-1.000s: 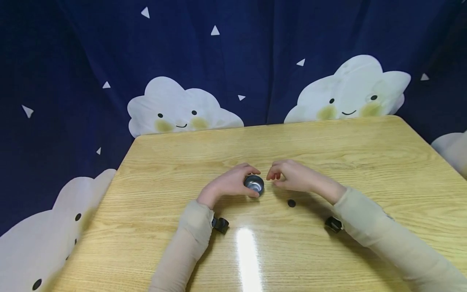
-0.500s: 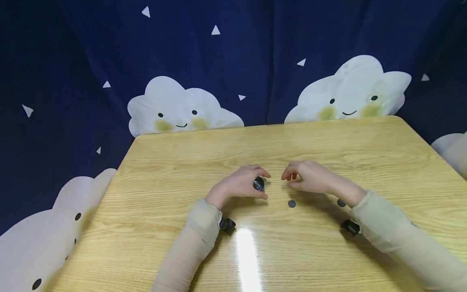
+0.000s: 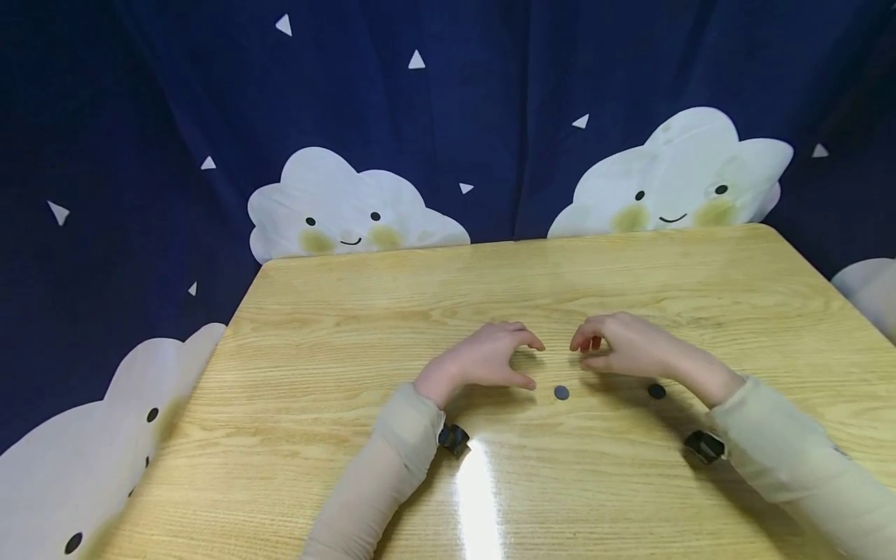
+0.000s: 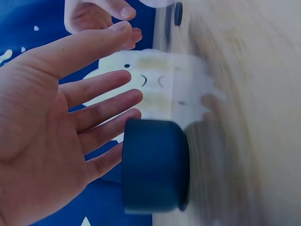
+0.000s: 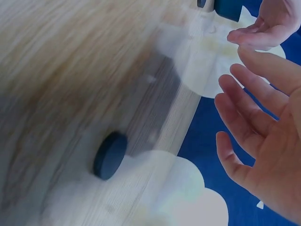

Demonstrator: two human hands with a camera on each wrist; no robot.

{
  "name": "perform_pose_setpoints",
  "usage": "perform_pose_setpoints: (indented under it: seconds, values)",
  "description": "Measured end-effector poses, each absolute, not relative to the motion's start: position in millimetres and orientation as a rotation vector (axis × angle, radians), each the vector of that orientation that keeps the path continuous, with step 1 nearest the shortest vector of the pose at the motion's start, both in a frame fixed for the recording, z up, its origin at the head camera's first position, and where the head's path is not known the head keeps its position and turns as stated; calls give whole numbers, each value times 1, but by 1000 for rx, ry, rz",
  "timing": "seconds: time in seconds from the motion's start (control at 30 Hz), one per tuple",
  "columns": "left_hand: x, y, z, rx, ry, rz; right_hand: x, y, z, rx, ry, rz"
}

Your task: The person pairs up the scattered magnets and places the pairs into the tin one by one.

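Note:
In the head view my left hand (image 3: 533,364) arches over the table (image 3: 420,295) and hides what is under it. The left wrist view shows a small dark blue cup (image 4: 155,172) standing on the wood just beyond my straightened left fingers (image 4: 108,106), which do not wrap it. My right hand (image 3: 582,354) hovers a little to the right, fingers loose and holding nothing. One dark disc (image 3: 561,393) lies between the hands. A second dark disc (image 3: 656,391) lies under my right wrist, and the right wrist view shows it (image 5: 110,155) flat on the table.
A dark blue curtain (image 3: 448,117) with white cloud faces hangs behind the table and down its left side. Black wrist cameras (image 3: 453,439) sit at both cuffs. Bare wood runs along the far half of the table.
Both hands have moved to the right. My left hand gripped the cup with its opening showing; now its fingers are straight beside the standing cup. The second disc has come into view.

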State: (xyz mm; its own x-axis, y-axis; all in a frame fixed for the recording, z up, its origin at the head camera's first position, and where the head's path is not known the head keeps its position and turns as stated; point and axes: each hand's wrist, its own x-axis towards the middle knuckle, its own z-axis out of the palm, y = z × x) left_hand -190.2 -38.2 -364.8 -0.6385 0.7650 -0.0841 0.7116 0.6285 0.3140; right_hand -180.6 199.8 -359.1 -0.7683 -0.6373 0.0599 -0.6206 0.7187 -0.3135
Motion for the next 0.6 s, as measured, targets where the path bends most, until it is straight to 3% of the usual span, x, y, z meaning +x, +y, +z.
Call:
perform_pose_setpoints:
  seconds: [0.6]
  values:
    - [-181,-17,-369,1295,2549,402,-168,229,-360,-935,2836,-452]
